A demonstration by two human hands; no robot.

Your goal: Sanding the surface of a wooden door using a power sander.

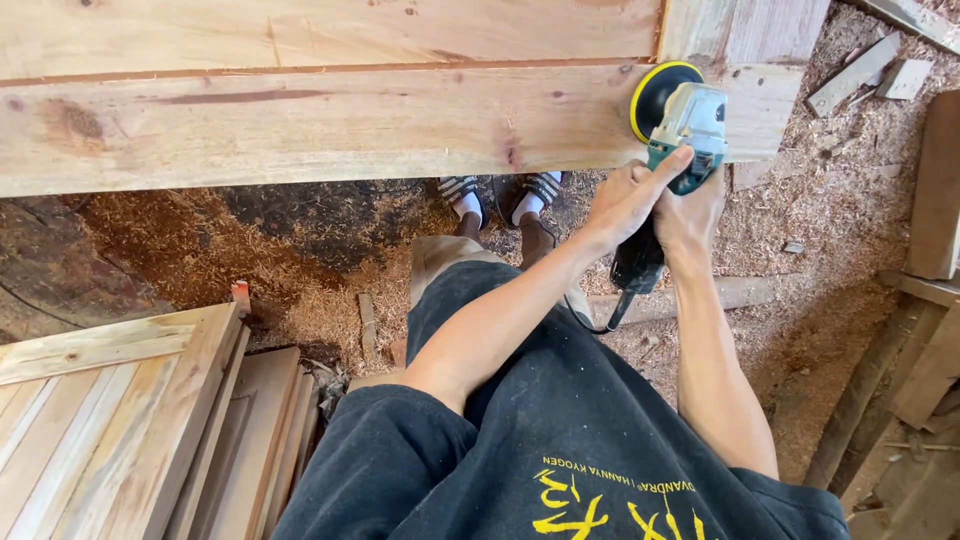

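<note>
At right end of plank [330, 125], near its front edge: sander [680, 120], teal and grey body, black disc with yellow rim pressed flat against the wood face.
Left hand [625, 195]: closed round the sander's neck, thumb along the top.
Right hand [692, 215]: wrapped shut on the black handle below, fingers hidden behind the body.
Cord [605, 320]: hanging from the handle base, looping down toward the lap and dark shirt [560, 430].
Below the plank: two sandalled feet [500, 200] on floor [800, 330] thick with sawdust.
At lower left: stack of boards [120, 430], leaning. At right edge: loose offcuts [930, 330].
Likely hazards: disc close to plank's end, so prone to tip off and gouge the corner; slack cord liable to snag on knee or drift to the disc; loose shavings underfoot a possible slip; dust thrown toward face at this close range.
</note>
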